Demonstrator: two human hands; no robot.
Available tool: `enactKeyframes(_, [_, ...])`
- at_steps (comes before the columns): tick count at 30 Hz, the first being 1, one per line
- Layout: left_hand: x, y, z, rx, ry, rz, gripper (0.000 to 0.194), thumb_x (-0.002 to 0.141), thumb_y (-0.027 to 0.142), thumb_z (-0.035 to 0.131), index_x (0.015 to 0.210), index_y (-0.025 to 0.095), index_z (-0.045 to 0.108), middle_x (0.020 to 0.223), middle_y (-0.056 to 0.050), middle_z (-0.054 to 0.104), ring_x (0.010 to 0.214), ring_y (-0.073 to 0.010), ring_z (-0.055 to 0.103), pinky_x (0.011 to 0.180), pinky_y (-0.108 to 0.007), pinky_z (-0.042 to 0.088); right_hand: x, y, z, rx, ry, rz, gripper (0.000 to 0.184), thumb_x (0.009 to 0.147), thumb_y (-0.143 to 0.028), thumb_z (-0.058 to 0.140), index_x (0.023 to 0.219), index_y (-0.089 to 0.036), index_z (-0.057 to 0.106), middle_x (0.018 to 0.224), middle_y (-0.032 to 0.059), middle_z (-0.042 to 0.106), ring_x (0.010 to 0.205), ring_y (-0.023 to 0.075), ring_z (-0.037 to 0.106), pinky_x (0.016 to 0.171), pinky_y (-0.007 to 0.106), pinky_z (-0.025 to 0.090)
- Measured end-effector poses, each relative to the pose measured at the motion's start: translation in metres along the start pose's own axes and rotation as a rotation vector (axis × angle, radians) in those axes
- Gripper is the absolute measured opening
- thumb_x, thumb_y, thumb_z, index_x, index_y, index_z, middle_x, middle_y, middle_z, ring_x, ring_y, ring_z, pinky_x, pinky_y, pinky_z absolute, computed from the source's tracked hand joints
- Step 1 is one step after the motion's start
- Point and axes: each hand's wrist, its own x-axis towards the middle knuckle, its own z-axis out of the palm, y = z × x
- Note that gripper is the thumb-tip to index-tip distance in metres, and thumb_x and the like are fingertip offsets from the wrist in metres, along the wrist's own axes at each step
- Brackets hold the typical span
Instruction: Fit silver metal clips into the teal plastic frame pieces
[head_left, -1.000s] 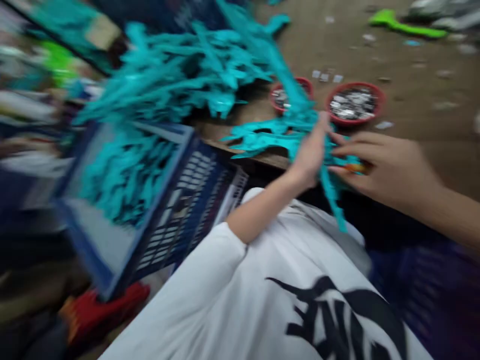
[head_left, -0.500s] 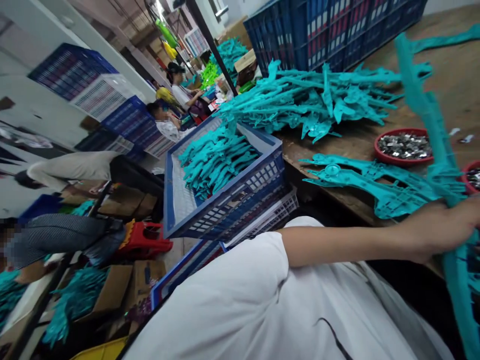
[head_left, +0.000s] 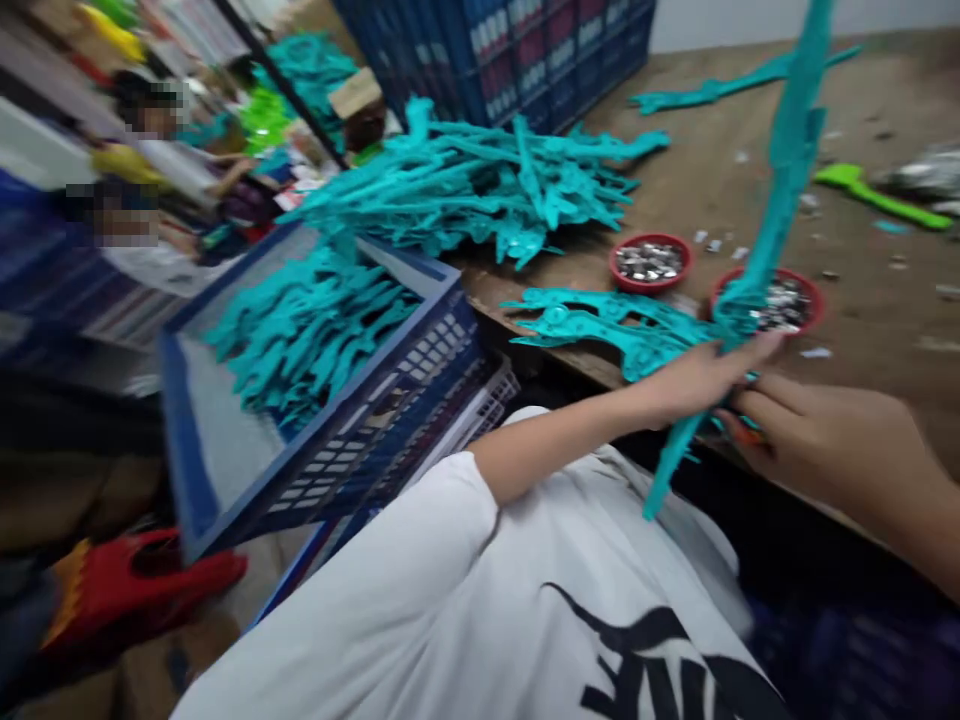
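Two red bowls [head_left: 649, 264], one heap [head_left: 465, 190] of turquoise pieces too tangled to count.
Right of the heap: both bowls, one left hand [head_left: 705, 382], one right hand [head_left: 847, 430], one held turquoise piece [head_left: 789, 170], one lone turquoise piece [head_left: 712, 93], one green piece [head_left: 885, 198], at least two flat turquoise parts [head_left: 637, 350]. Behind it: one blue crate [head_left: 480, 60]. Left of it: one lined crate [head_left: 180, 440], one red stool [head_left: 112, 595], at least two people [head_left: 172, 165].

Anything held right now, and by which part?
Left hand: long teal part, gripped along its lower half. Right hand: orange item there, mostly hidden; can't tell the hold.
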Motion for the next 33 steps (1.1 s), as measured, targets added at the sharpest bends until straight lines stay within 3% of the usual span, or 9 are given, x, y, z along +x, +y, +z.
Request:
enactKeyframes(2, [-0.005, -0.001, 0.002, 0.019, 0.027, 0.003, 0.054, 0.121, 0.067, 0.073, 0.086, 0.026, 0.069, 0.087, -0.001, 0.072, 0.088, -0.0192, 0.070, 0.094, -0.032, 0.066, 0.010, -0.006, -0.012, -0.044, -0.049, -0.205, 0.039, 0.114, -0.022, 0.055, 0.085, -0.022, 0.081, 0.079, 0.0091, 0.078, 0.062, 0.0258, 0.067, 0.060, 0.041, 0.031])
enactKeyframes(8, [-0.007, -0.005, 0.004, 0.086, 0.012, -0.001, 0.070, 0.118, 0.081, 0.079, 0.081, 0.024, 0.061, 0.076, 0.002, 0.057, 0.073, -0.0155, 0.060, 0.080, -0.030, 0.059, 0.022, -0.009, -0.018, 0.122, -0.368, -0.150, 0.022, 0.109, -0.021, 0.064, 0.099, -0.020, 0.084, 0.091, 0.0087, 0.084, 0.076, 0.0238, 0.065, 0.070, 0.038, 0.024])
enactKeyframes(16, [-0.009, -0.005, -0.019, 0.100, -0.083, -0.121, 0.081, 0.105, 0.106, 0.071, 0.099, 0.025, 0.068, 0.077, 0.000, 0.058, 0.060, -0.0187, 0.067, 0.074, -0.043, 0.070, 0.016, -0.006, -0.017, 0.406, -0.266, -0.133, 0.028, 0.116, -0.026, 0.058, 0.094, -0.023, 0.075, 0.090, 0.0049, 0.077, 0.075, 0.0216, 0.059, 0.074, 0.038, 0.030])
enactKeyframes(19, [-0.005, 0.002, -0.031, 0.030, -0.091, -0.120, 0.084, 0.108, 0.109, 0.060, 0.106, 0.026, 0.069, 0.082, -0.001, 0.059, 0.059, -0.0185, 0.066, 0.074, -0.047, 0.073, 0.022, 0.007, -0.028, 0.401, -0.310, 0.047, 0.024, 0.116, -0.028, 0.060, 0.102, -0.024, 0.079, 0.097, 0.0067, 0.079, 0.081, 0.0237, 0.064, 0.075, 0.039, 0.032])
enactKeyframes(23, [-0.005, 0.014, -0.032, 0.025, 0.008, -0.065, 0.092, 0.116, 0.109, 0.034, 0.114, 0.025, 0.072, 0.085, -0.003, 0.061, 0.094, -0.0309, 0.087, 0.096, -0.054, 0.079, 0.030, 0.044, -0.045, 0.035, -0.496, 0.628, 0.023, 0.115, -0.029, 0.068, 0.115, -0.019, 0.088, 0.117, 0.0197, 0.089, 0.108, 0.0350, 0.079, 0.078, 0.042, 0.030])
enactKeyframes(26, [-0.008, 0.020, -0.031, -0.010, 0.075, -0.014, 0.093, 0.121, 0.103, 0.024, 0.117, 0.025, 0.074, 0.086, -0.004, 0.059, 0.099, -0.0311, 0.086, 0.096, -0.051, 0.078, 0.027, 0.070, -0.049, -0.161, -0.664, 0.992, 0.039, 0.119, -0.028, 0.068, 0.144, -0.008, 0.090, 0.143, 0.0344, 0.087, 0.136, 0.0480, 0.083, 0.088, 0.045, 0.047])
enactKeyframes(29, [-0.009, 0.017, -0.036, -0.120, 0.117, 0.033, 0.088, 0.128, 0.088, 0.017, 0.117, 0.026, 0.077, 0.087, -0.003, 0.055, 0.079, -0.0222, 0.073, 0.083, -0.041, 0.071, 0.021, 0.081, -0.044, -0.209, -0.753, 1.133, 0.054, 0.120, -0.032, 0.077, 0.159, 0.005, 0.082, 0.156, 0.0473, 0.077, 0.152, 0.0615, 0.077, 0.108, 0.060, 0.062])
enactKeyframes(31, [-0.009, 0.012, -0.042, -0.187, 0.120, 0.079, 0.082, 0.131, 0.079, 0.016, 0.117, 0.028, 0.078, 0.085, -0.002, 0.055, 0.070, -0.0197, 0.060, 0.076, -0.038, 0.066, 0.019, 0.080, -0.039, -0.203, -0.767, 1.149, 0.058, 0.120, -0.039, 0.082, 0.157, 0.007, 0.083, 0.157, 0.0480, 0.075, 0.154, 0.0640, 0.075, 0.114, 0.067, 0.065])
enactKeyframes(33, [-0.009, 0.006, -0.047, -0.232, 0.140, 0.104, 0.074, 0.132, 0.076, 0.021, 0.119, 0.031, 0.078, 0.085, -0.003, 0.057, 0.071, -0.0219, 0.055, 0.078, -0.040, 0.064, 0.019, 0.077, -0.035, -0.178, -0.791, 1.120, 0.058, 0.120, -0.044, 0.083, 0.155, 0.003, 0.086, 0.157, 0.0447, 0.078, 0.153, 0.0612, 0.076, 0.114, 0.065, 0.065])
